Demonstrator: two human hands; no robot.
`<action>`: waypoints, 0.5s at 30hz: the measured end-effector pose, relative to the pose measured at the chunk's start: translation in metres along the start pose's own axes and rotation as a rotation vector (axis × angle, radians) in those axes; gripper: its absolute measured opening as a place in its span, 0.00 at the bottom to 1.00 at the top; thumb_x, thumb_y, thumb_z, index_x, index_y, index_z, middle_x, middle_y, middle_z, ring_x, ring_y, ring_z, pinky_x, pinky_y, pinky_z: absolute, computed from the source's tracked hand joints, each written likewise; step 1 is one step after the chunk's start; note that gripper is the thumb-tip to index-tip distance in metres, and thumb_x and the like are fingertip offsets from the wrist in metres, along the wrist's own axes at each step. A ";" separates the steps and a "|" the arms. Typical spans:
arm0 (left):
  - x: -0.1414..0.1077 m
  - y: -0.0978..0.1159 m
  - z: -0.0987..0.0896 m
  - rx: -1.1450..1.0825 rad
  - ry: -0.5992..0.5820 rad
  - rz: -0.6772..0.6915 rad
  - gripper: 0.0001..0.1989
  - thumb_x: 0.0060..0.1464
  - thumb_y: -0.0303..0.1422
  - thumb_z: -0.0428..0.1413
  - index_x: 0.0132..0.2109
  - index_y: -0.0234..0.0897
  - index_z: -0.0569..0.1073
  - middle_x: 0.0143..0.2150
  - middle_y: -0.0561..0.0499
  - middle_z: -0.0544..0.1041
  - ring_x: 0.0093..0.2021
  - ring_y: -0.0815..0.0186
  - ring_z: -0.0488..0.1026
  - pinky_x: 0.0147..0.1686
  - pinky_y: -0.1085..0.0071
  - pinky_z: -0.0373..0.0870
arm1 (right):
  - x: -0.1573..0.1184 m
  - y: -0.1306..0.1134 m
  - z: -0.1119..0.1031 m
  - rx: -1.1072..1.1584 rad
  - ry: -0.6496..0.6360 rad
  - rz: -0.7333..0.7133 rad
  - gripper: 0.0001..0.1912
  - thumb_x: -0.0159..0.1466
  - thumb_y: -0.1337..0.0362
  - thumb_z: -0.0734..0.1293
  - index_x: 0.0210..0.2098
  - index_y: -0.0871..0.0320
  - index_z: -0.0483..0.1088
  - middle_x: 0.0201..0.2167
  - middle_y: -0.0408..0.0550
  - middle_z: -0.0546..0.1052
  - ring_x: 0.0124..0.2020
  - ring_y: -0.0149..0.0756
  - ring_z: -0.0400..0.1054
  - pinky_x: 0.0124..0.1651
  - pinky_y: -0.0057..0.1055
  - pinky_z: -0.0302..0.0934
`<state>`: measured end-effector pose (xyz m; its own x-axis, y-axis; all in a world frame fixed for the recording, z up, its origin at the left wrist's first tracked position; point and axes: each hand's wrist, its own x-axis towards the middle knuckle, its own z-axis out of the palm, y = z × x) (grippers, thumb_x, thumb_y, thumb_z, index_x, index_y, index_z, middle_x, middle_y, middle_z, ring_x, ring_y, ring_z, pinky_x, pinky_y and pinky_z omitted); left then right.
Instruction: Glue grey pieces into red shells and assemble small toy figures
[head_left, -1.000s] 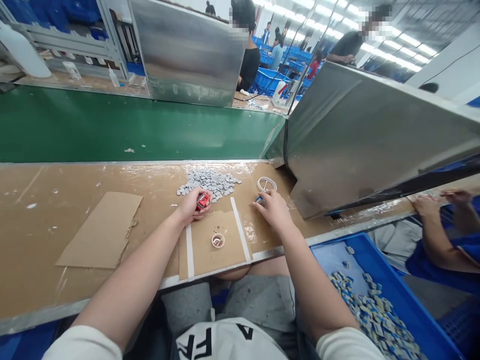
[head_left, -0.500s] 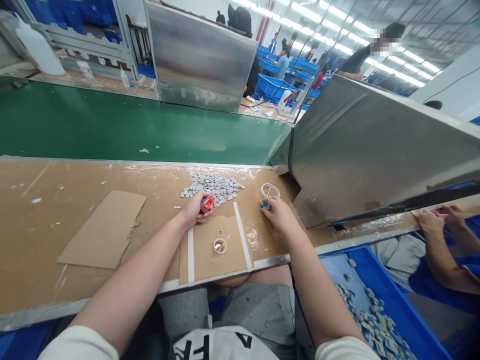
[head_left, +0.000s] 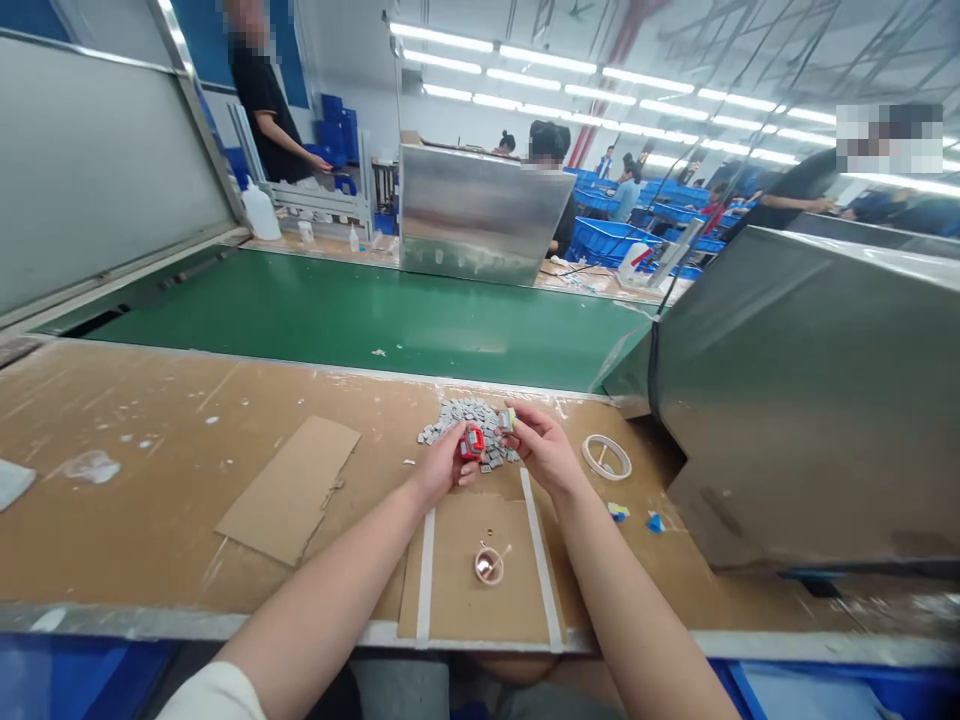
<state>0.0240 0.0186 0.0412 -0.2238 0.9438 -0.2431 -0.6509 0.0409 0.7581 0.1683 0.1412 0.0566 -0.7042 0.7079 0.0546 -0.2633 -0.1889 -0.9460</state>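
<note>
My left hand (head_left: 444, 466) is wrapped round a small red piece (head_left: 472, 443) with a grey middle. Close on its right, my right hand (head_left: 546, 450) pinches a small grey and yellow piece (head_left: 508, 420) between thumb and fingers. The two pieces are apart. Just beyond both hands lies a pile of small grey pieces (head_left: 461, 411), partly hidden by them. Nearer the table's front edge, a small round cup (head_left: 488, 567) with a thin stick in it stands on a cardboard sheet (head_left: 457, 603) with white strips at its sides.
A white ring (head_left: 607, 457) lies right of my right hand, with small blue bits (head_left: 655, 522) nearer me. Loose cardboard (head_left: 292, 490) lies at the left. A metal panel (head_left: 810, 400) rises at the right. Behind the table runs a green belt (head_left: 337, 320); people are in the background.
My right hand has moved from beside the white ring to close by my left hand and now holds a grey and yellow piece. The camera view has tilted up and turned left.
</note>
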 end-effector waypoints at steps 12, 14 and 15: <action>0.001 0.003 -0.004 0.074 0.049 0.080 0.30 0.52 0.62 0.62 0.42 0.40 0.66 0.21 0.61 0.62 0.16 0.78 0.46 0.17 0.80 0.43 | -0.010 0.027 -0.002 0.016 -0.140 0.004 0.27 0.53 0.57 0.85 0.50 0.51 0.82 0.44 0.48 0.83 0.38 0.37 0.79 0.46 0.36 0.77; 0.000 0.004 -0.004 0.115 0.055 0.075 0.30 0.51 0.62 0.62 0.41 0.40 0.66 0.21 0.62 0.60 0.17 0.77 0.45 0.17 0.80 0.43 | -0.012 0.027 0.002 -0.089 -0.132 -0.125 0.24 0.53 0.56 0.85 0.48 0.51 0.83 0.43 0.48 0.81 0.38 0.36 0.77 0.44 0.35 0.76; 0.000 0.004 -0.004 0.146 0.071 0.079 0.30 0.51 0.62 0.61 0.41 0.40 0.66 0.21 0.62 0.60 0.17 0.77 0.46 0.17 0.80 0.43 | -0.013 0.027 0.004 -0.157 -0.119 -0.205 0.22 0.54 0.56 0.84 0.47 0.51 0.83 0.43 0.48 0.80 0.38 0.36 0.76 0.43 0.35 0.76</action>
<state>0.0183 0.0172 0.0418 -0.3242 0.9208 -0.2171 -0.5180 0.0193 0.8551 0.1680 0.1245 0.0318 -0.7220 0.6336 0.2780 -0.3093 0.0639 -0.9488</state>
